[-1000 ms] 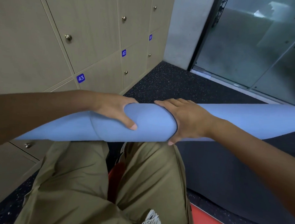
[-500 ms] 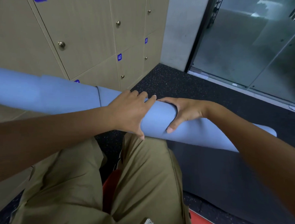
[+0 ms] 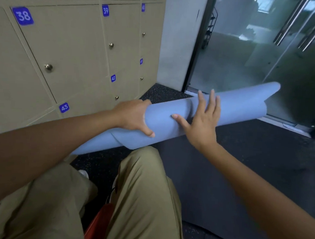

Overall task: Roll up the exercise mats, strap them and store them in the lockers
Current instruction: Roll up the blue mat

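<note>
Blue foam, rolled into a tube: the exercise mat [image 3: 164, 119] is held in the air above the knees, slanting from low left up to far right. Left hand [image 3: 133, 116] grips it near the middle, thumb across the near face, fingers wrapped over the far side and hidden. Right hand [image 3: 202, 119] is just right of the left, fingers straight and spread, palm on the roll w/ fingertips standing past its top edge; not clamped. The two hands are close but not touching.

Roll's right end [image 3: 266, 98] is loose, outer layer flaring into a lip, blurred. Left end runs behind the left forearm, so its tip is cut off from sight. A seam of the outer wrap shows on the underside near the left hand.

Below the hands: khaki trousers [image 3: 140, 200], both legs, w/ something red [image 3: 98, 225] between them, only partly seen; can't tell what it is. A dark grey mat [image 3: 222, 176] lies flat on the speckled black floor [image 3: 165, 91] to the right, near edge cut off by the right arm.

Left & far: tan lockers [image 3: 71, 48] w/ round metal knobs and blue number tags 38–43; the 40 and 41 tags are small and hard to read. Far right: glass doors [image 3: 255, 51], hazy reflections behind.
</note>
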Demonstrator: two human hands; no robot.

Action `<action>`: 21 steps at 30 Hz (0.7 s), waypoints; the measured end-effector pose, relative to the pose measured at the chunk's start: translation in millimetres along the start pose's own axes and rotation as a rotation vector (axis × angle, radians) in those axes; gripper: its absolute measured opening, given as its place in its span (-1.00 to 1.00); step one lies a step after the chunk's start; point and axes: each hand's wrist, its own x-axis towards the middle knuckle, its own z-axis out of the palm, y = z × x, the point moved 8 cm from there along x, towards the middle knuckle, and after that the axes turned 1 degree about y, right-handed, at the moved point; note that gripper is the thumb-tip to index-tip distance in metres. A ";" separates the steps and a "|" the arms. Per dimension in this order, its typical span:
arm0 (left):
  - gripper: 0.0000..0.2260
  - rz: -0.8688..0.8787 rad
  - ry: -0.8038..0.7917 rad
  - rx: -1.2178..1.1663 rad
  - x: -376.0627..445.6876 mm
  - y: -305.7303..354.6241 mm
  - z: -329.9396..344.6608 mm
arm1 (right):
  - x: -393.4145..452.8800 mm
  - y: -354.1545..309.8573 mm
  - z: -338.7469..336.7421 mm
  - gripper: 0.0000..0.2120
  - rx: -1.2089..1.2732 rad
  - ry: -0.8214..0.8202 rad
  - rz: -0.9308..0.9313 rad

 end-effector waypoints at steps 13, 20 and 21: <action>-0.09 -0.068 0.243 -0.336 30.3 -36.3 -86.4 | 90.1 -29.2 30.8 0.02 1.359 -0.142 0.637; -0.21 -0.045 0.316 -0.546 23.2 -74.4 -115.9 | 133.9 -99.4 27.8 -0.03 1.566 -0.105 0.421; -0.18 -0.046 0.331 -0.558 20.7 -80.6 -117.5 | 137.2 -108.1 28.4 -0.05 1.571 -0.105 0.401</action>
